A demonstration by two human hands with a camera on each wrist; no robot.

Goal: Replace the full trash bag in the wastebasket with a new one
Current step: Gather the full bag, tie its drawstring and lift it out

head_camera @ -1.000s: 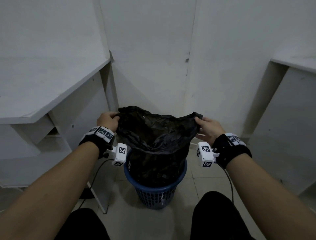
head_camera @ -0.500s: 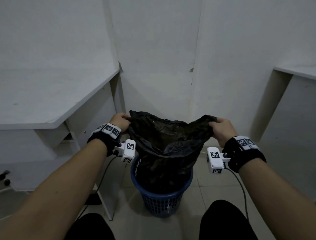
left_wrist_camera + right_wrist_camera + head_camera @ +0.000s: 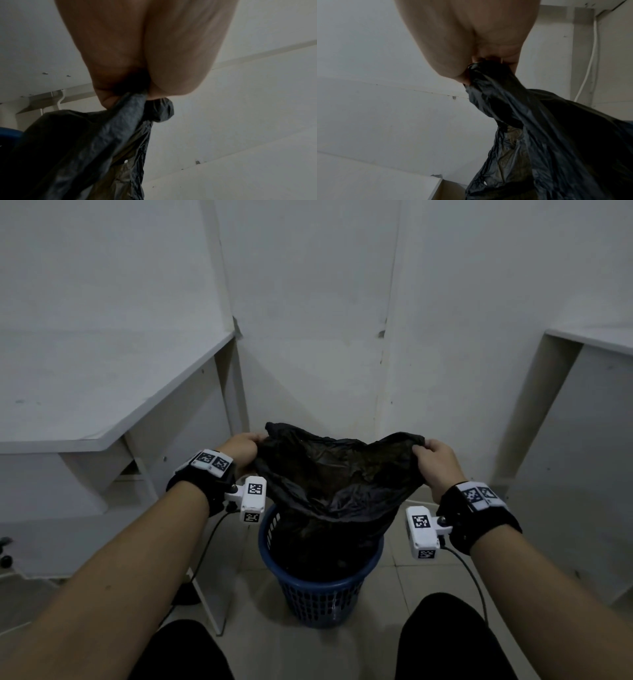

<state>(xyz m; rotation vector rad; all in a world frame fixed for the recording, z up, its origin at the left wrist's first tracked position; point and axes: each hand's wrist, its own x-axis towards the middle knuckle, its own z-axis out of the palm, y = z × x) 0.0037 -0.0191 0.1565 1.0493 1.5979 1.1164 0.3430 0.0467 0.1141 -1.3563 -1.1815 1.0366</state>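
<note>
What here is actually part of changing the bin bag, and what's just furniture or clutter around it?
Part of the job:
black bag, gripped at its rim by the left hand and right hand
blue basket, bag bottom inside it

Just around:
left desk
right desk
wall cable

— Any words or numbers to read here?
— None. Only black-and-white square code patterns on the white wrist units (image 3: 253, 498) (image 3: 422, 531) and on the wristbands (image 3: 211, 461) (image 3: 477, 495), at about 9 and 3 o'clock from the bag (image 3: 337, 484).
</note>
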